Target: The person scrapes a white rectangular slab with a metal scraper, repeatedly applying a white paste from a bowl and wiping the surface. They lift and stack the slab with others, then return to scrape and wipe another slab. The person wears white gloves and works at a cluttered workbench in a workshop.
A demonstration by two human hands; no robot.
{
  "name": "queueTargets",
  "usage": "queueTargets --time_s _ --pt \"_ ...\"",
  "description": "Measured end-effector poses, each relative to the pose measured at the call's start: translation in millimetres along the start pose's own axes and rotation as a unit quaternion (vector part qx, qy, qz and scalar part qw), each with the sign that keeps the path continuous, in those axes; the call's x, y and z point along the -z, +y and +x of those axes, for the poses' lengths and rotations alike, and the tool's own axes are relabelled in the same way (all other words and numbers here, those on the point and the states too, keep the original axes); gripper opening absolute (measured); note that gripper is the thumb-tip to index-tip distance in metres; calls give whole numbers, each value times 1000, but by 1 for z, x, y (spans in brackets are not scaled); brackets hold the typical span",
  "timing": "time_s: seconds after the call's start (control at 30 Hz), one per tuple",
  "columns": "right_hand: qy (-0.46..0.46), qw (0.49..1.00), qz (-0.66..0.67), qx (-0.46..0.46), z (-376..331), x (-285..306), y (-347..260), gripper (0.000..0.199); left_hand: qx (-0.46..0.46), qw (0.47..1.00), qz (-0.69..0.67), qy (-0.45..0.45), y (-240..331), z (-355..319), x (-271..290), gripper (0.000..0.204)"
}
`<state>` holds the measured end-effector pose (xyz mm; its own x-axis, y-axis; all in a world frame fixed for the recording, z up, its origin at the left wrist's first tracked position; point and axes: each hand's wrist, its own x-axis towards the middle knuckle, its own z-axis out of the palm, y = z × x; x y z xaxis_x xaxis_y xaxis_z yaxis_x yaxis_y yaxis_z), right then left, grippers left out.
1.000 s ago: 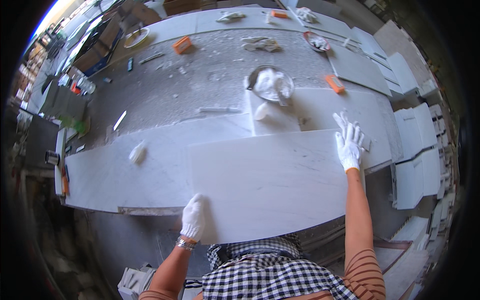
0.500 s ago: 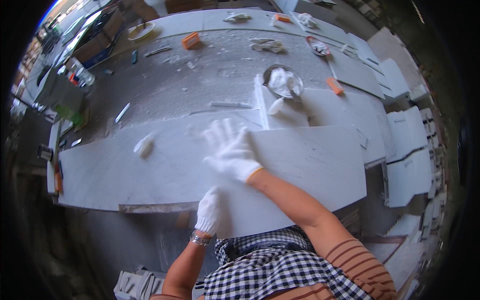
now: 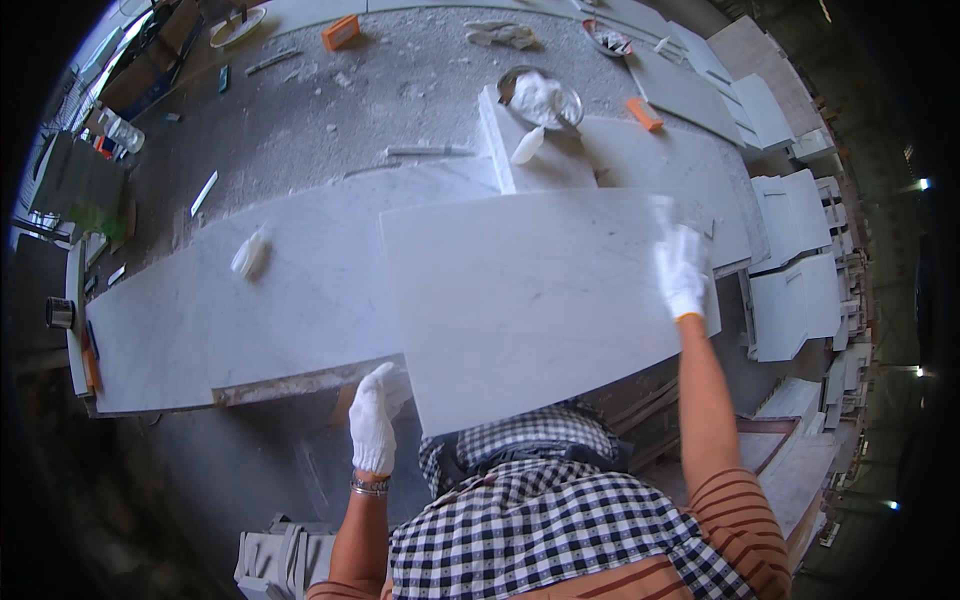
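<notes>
A stone-cutting workshop; a long dusty grey workbench [image 3: 330, 120] carries white marble slabs [image 3: 540, 290] (pale, faintly veined); at the bench's far edge lie orange blocks [image 3: 341, 32] and a round bowl of white paste [image 3: 541, 97]; to the bench's right, cut white stone pieces [image 3: 795, 290] stand stacked on the floor.

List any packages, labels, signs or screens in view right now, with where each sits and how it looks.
Cardboard box: far left edge of the bench, brown, flat, open-topped.
Plastic bottle: just below the box, clear, lying on its side.
No signs, screens or readable labels can be made out.
The left hand and right hand, both in white gloves, hold a white marble slab, which bears no sticker.
</notes>
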<state>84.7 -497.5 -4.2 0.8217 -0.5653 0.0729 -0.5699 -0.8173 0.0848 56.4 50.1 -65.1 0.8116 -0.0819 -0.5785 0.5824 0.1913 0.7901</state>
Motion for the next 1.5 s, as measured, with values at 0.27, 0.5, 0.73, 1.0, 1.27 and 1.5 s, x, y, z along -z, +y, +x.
queueTargets --time_s 0.27,0.5,0.73,1.0,1.27,1.5 --pt "72 983 -114 122 -73 14 -65 80 -38 996 -58 57 14 12 31 83" --pt "-127 846 0 517 -179 78 -282 70 -75 988 -106 83 39 32 40 69" --pt "-185 737 158 631 -227 36 -256 58 -94 982 -91 138 46 17 32 77" --pt "112 845 56 520 -167 14 -80 69 -36 989 25 142 43 10 -37 69" --pt "-84 996 -15 2 -94 19 205 59 -92 967 214 99 28 40 -39 61" --pt "-124 960 116 -224 -63 36 236 57 -91 957 251 117 20 50 -26 57"
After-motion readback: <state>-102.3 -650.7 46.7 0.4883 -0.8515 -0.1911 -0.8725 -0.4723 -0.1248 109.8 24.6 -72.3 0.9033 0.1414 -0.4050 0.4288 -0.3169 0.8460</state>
